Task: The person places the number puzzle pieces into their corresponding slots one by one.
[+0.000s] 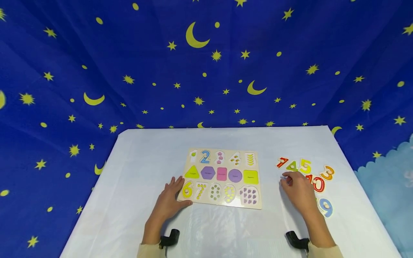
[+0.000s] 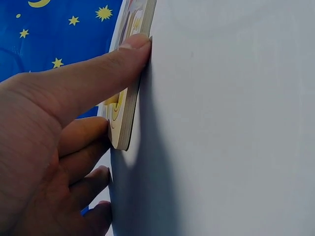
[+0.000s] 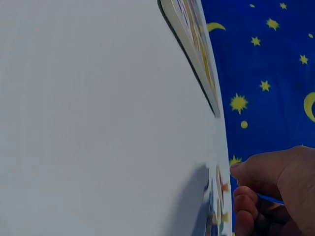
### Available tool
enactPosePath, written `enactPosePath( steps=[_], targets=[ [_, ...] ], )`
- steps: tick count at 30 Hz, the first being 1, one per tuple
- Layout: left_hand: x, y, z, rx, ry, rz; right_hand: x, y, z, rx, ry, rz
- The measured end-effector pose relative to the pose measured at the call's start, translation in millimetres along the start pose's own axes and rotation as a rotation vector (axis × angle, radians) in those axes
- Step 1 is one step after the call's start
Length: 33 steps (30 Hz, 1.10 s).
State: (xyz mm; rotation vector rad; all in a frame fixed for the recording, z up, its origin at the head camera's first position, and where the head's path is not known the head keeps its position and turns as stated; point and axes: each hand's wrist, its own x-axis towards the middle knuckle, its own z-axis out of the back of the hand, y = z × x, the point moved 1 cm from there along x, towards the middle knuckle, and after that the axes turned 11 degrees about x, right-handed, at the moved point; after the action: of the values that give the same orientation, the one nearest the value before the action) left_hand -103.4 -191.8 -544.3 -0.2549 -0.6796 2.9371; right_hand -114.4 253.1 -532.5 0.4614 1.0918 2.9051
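A wooden number puzzle board (image 1: 222, 204) lies on the table, with a blue 2 piece (image 1: 205, 157) and a yellow 6 piece (image 1: 187, 189) in their slots. At its front left corner, my left hand (image 1: 169, 200) is spread, thumb pressing the front edge and fingers along the left side. In the left wrist view, the thumb (image 2: 106, 73) reaches over the board's edge. My right hand (image 1: 298, 190) hovers beside the loose pieces with bent fingers and a small gap between thumb and fingertips. Nearest it are a green 4 piece (image 1: 292, 166) and a yellow 5 piece (image 1: 305, 166).
A red piece (image 1: 282, 162) lies left of the 4. Further right are an orange 3 (image 1: 328, 172), a red 10 (image 1: 318, 184) and a blue 9 (image 1: 326, 207). My right forearm covers part of this group. A blue starry cloth (image 1: 226, 71) hangs behind the table.
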Motion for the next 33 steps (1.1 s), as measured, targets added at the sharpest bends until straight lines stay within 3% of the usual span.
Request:
enactPosePath(
  steps=[3, 11, 18, 33],
  targets=[
    [5.2, -4.1, -1.2, -0.005, 0.003, -0.005, 0.0, -7.8, 12.8, -0.016, -0.007, -0.034],
    [1.2, -4.0, 0.0, -0.003, -0.008, -0.019, -4.9, -25.4, 30.8, -0.044, -0.009, -0.103],
    [1.6, -3.8, -0.3, -0.001, -0.020, -0.025, -7.4, -32.2, 28.0, -0.032, 0.029, -0.132],
    [2.4, -3.2, -1.2, 0.003, -0.017, -0.011, -5.2, -30.7, 24.1, -0.028, 0.010, -0.127]
  ],
)
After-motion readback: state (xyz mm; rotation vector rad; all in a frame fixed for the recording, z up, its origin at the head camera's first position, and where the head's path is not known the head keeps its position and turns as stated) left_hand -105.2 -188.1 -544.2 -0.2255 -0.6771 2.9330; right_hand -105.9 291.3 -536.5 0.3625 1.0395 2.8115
